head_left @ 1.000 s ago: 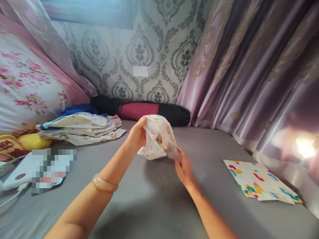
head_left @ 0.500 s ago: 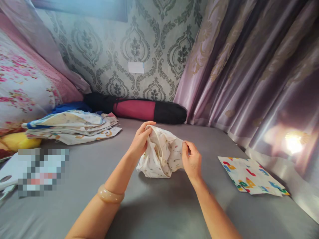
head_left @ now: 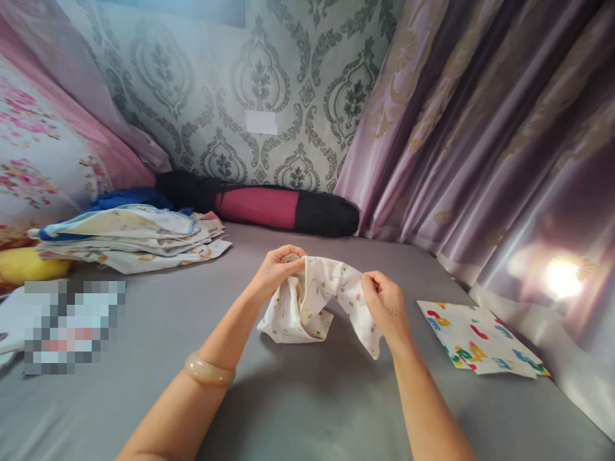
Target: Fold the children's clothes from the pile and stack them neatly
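Note:
A white cloth (head_left: pixel 336 282) with a small scattered print is held up between my two hands over the grey sheet. My left hand (head_left: pixel 281 272), closed, pinches its upper left edge. With fingers curled, my right hand (head_left: pixel 384 301) grips the upper right edge, and a corner hangs below it. The left part of the cloth is bunched and rests low on the sheet; its inner folds are partly hidden. Whether it is a garment or a plain cloth I cannot tell.
Layered printed cloths (head_left: pixel 139 237) are piled at the left. A folded colourful-print cloth (head_left: pixel 480 336) lies at the right near the curtain (head_left: pixel 432 160). Along the wall lies a black and maroon roll (head_left: pixel 269 208). A pixelated item (head_left: pixel 77 326) is at the left on the grey sheet (head_left: pixel 307 403).
My right hand has moved right and slightly down, drawing the cloth's right side out wider. A pointed corner now hangs free. My left hand has shifted a little lower.

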`<action>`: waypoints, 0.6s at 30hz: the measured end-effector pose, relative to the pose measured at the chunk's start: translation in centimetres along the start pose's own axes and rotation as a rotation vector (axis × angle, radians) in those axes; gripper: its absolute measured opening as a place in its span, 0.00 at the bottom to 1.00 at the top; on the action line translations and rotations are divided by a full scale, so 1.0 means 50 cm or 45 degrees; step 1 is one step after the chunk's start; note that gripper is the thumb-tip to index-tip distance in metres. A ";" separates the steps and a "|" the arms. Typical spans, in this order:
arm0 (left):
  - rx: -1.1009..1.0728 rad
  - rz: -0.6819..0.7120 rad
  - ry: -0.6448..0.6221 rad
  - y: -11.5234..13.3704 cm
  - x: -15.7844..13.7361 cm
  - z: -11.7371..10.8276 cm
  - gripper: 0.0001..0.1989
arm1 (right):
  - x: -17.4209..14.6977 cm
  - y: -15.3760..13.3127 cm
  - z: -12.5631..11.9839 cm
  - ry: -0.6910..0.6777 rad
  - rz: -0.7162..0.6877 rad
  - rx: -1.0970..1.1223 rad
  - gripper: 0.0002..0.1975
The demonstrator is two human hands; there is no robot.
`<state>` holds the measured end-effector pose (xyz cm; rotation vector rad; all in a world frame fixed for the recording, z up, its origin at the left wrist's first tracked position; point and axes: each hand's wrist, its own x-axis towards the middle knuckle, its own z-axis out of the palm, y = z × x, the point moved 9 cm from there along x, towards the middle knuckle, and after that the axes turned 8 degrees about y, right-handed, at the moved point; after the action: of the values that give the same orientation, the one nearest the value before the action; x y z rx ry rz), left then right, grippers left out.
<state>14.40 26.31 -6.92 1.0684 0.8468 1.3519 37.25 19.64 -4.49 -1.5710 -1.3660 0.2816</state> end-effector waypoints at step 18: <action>0.004 -0.074 -0.184 -0.001 -0.051 0.080 0.12 | -0.023 -0.040 0.044 -0.479 -0.136 0.171 0.17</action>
<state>17.99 23.35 -5.95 1.1210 0.7674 1.2102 34.06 19.53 -4.45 -1.3726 -1.6751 0.6139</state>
